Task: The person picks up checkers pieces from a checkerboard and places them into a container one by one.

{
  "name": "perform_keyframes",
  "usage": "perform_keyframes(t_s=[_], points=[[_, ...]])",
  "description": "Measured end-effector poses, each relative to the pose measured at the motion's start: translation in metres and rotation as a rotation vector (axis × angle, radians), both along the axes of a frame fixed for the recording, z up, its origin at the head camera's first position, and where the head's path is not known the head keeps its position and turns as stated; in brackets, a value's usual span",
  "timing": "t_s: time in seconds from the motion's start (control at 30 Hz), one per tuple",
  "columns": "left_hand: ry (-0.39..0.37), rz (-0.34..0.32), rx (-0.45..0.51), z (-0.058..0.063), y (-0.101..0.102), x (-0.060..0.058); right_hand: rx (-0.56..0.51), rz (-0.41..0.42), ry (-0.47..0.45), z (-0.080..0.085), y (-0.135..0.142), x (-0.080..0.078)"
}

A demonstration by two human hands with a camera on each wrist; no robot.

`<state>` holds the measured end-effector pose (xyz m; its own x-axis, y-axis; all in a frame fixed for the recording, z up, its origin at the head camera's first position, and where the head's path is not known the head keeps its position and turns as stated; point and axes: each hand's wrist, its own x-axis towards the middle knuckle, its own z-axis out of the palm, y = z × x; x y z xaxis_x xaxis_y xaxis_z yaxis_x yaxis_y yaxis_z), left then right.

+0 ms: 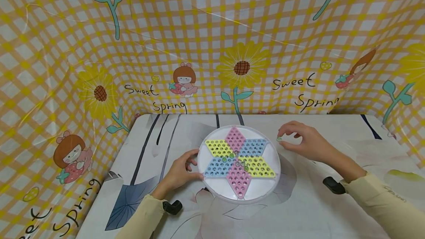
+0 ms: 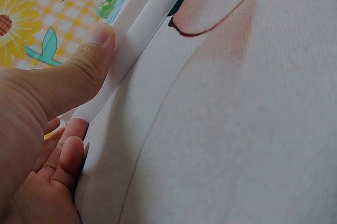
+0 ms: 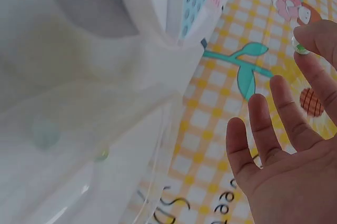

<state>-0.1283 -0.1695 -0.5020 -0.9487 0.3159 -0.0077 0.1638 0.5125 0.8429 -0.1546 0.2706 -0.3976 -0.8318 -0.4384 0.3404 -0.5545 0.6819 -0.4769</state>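
Note:
A round white Chinese checkers board (image 1: 262,191) with a pink, yellow and blue star lies on the table. My left hand (image 1: 182,167) holds its left rim, the thumb (image 2: 87,71) on the rim and curled fingertips at the side. Several green and clear marbles (image 1: 224,160) sit in holes around the star's middle. Right of the board, my right hand (image 1: 307,141) is raised and pinches a clear marble with green inside (image 3: 300,46) between thumb and index finger. Its other fingers are spread in the right wrist view.
In the right wrist view, a see-through plastic container (image 3: 158,124) appears at lower left, with a green marble (image 3: 102,154) in it. A floral cloth covers the table (image 1: 186,209). A checked yellow curtain (image 1: 212,47) hangs behind and along the sides.

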Motion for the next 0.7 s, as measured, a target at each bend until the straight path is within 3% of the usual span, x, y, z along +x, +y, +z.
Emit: perform_keyframes(t_s=[0.5, 0.7], points=[[0.004, 0.003, -0.001, -0.001, -0.001, -0.001, -0.01, -0.118, 0.051, -0.005, 0.066, 0.018], [0.004, 0.001, -0.007, 0.0, 0.0, 0.0, -0.067, -0.195, 0.003, -0.011, 0.089, 0.025]])
